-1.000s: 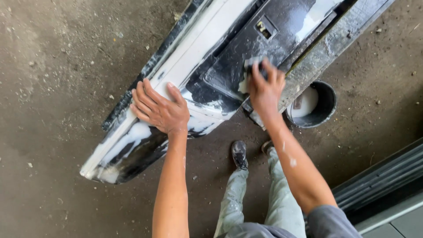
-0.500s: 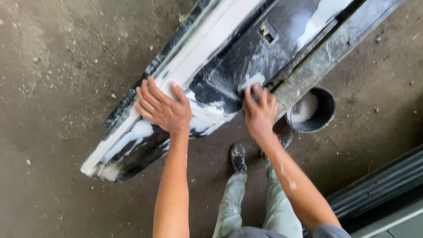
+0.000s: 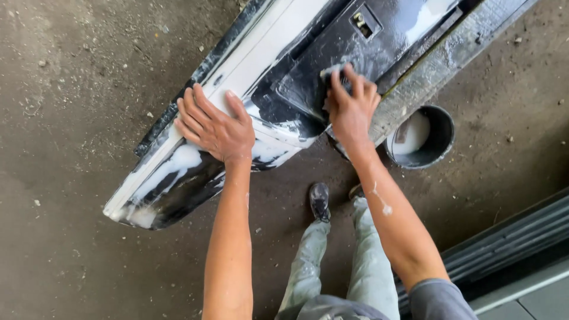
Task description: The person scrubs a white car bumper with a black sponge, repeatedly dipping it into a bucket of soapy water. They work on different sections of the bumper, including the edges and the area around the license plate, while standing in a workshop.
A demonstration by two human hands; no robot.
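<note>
A long black and white car bumper [image 3: 284, 65] lies slanted across the concrete floor, streaked with white foam. My left hand [image 3: 212, 127] rests flat on its white strip near the lower end, fingers spread. My right hand [image 3: 351, 109] presses a small pale sponge [image 3: 332, 74] against the bumper's black middle panel; most of the sponge is hidden under my fingers. My arms carry flecks of foam.
A black bucket [image 3: 441, 148] with soapy water stands on the floor right of my right hand, beside the bumper's edge. My legs and a dark shoe [image 3: 320, 201] are below. A metal door track [image 3: 510, 243] runs along the lower right.
My right hand with the sponge has slid along the black panel, first down toward me and then back up. My left hand has stayed pressed on the white strip.
</note>
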